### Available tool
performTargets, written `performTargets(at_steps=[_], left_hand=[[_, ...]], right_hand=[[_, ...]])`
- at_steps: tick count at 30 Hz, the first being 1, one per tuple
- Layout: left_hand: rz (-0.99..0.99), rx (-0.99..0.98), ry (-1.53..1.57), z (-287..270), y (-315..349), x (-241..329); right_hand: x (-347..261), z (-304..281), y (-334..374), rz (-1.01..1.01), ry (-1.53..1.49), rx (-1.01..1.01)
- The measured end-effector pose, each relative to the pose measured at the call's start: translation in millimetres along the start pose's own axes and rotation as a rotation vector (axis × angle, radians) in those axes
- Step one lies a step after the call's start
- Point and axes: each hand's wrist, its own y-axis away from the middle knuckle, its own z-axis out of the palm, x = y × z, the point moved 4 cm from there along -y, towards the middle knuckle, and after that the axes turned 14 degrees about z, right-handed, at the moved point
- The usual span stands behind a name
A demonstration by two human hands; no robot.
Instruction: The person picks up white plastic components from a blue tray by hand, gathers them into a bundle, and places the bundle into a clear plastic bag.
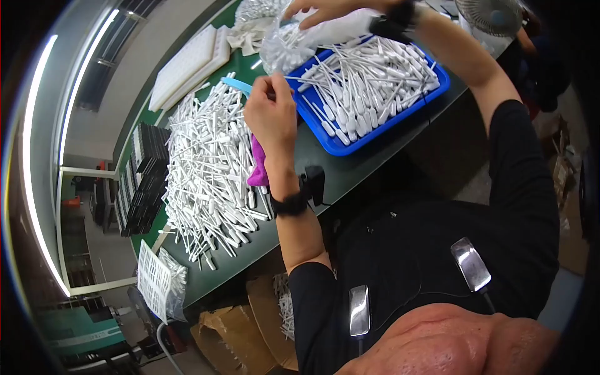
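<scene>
My left hand (272, 115) is closed, held between a pile of white plastic droppers (209, 165) and a blue tray (340, 147) of droppers (369, 87). A light blue strip (236, 84) reaches its fingers from the left; I cannot tell whether they grip it. Past the tray, my right hand (328, 10) has its fingers apart above a clear plastic bag (287, 53) with white pieces inside. A magenta cloth (257, 164) shows beside my left wrist. Both wrists wear black bands.
White foam-like slabs (187, 65) lie at the table's far left. Stacked black trays (145, 178) stand left of the pile. A printed sheet (153, 281) and a bag of droppers (175, 275) hang at the near left edge. Below is a cardboard box (234, 337). A fan (490, 14) stands far right.
</scene>
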Motion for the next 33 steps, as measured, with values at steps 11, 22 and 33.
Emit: performTargets(at_steps=[11, 22, 33], left_hand=[[0.420, -0.678, -0.524, 151.4, 28.3, -6.8], [0.079, -1.068, -0.297, 176.3, 35.5, -39.5], [0.248, -0.819, -0.620, 141.8, 39.2, 5.4]], right_hand=[[-93.3, 11.3, 311.0, 0.251, -0.828, -0.261], [-78.8, 42.7, 335.6, 0.482, -1.218, -0.258], [-89.0, 87.3, 297.8, 0.437, -1.639, -0.265]])
